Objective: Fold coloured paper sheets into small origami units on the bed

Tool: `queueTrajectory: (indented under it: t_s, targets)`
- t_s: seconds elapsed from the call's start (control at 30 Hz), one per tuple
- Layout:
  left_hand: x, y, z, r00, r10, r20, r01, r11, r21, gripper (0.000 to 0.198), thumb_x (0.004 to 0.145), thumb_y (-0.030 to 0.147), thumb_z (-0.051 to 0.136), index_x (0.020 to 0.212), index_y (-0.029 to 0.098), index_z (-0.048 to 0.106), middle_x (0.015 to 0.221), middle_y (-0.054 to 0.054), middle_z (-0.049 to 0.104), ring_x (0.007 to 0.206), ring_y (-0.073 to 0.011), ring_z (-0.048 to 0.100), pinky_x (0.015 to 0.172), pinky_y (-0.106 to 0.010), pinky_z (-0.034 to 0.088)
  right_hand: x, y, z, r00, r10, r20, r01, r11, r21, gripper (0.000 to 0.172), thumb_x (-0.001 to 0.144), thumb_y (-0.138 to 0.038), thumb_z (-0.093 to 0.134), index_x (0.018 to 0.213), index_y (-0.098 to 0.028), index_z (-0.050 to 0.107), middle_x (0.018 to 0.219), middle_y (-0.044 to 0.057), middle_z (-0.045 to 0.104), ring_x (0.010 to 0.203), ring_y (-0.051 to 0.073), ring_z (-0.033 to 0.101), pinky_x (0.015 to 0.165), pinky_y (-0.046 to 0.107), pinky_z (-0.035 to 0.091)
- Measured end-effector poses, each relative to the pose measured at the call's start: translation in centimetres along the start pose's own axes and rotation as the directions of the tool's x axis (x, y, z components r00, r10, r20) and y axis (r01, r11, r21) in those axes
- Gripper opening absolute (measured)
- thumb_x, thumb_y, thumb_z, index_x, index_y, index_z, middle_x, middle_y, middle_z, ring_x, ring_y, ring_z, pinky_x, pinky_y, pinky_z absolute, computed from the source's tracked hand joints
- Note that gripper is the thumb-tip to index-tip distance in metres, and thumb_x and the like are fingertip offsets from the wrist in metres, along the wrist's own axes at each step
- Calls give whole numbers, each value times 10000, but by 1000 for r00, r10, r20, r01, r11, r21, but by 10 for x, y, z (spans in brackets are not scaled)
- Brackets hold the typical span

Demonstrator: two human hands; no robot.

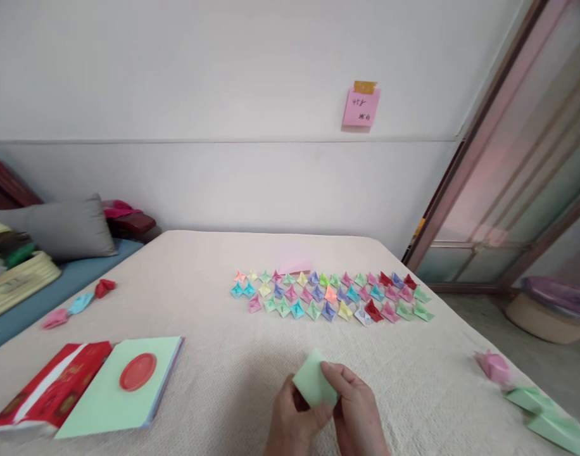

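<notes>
Low in the middle of the view, my left hand (294, 419) and my right hand (355, 411) are both closed on a folded pale green paper (315, 380). The paper is held just above the cream table cover (214, 297), tilted towards me. My right fingers lie over its right edge and my left thumb and fingers pinch its lower left. Beyond the hands, several small folded paper pieces (330, 294) in many colours lie in three rows across the table's middle.
At the front left lie a stack of green paper (104, 399) with a red round lid (137, 371) on it and a red packet (47, 389). Loose folded pieces lie at the left edge (78, 303) and right corner (532, 396). A pink note (361, 106) hangs on the wall.
</notes>
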State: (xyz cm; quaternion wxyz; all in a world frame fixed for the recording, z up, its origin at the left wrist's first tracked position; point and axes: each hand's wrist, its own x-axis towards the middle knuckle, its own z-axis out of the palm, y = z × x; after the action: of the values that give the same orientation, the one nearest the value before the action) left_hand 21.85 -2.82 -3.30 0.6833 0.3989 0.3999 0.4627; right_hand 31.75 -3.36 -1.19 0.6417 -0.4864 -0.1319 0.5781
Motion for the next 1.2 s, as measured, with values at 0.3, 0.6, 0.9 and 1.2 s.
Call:
queueTrajectory:
  t_s: [0.3, 0.6, 0.9, 1.2]
  targets:
    - [-2, 15, -11, 993, -14, -120, 35, 985, 171, 426, 647, 551, 666, 586, 162, 502, 531, 13, 487, 510, -121, 442, 507, -245, 361, -2, 3, 0, 999, 27, 38, -26, 1000, -16, 269, 591, -352, 805, 579, -165, 612, 492, -14, 578, 460, 124, 485, 443, 241, 370]
    - [-3, 20, -16, 999, -30, -33, 36, 980, 194, 458, 736, 589, 581, 679, 135, 565, 599, -5, 516, 557, -136, 479, 557, -258, 371, -1, -9, 2, 997, -7, 77, 13, 997, -76, 287, 586, -355, 808, 537, -157, 607, 467, -18, 573, 439, 104, 466, 448, 226, 341]
    - [2, 46, -31, 986, -78, 145, 24, 942, 336, 236, 713, 345, 637, 621, 134, 584, 583, 29, 447, 569, -115, 388, 558, -242, 294, 9, 3, -4, 988, 47, 148, -13, 976, -219, 321, 533, -348, 819, 472, -149, 575, 399, -42, 495, 399, 70, 374, 416, 204, 237]
    - [8, 43, -35, 1000, 7, -30, 5, 929, 369, 315, 700, 433, 592, 557, 165, 511, 515, 44, 393, 516, -119, 368, 513, -244, 293, 2, 12, 4, 944, 168, 285, -132, 981, -140, 358, 543, -332, 811, 814, -144, 670, 639, 12, 639, 515, 115, 541, 481, 207, 374]
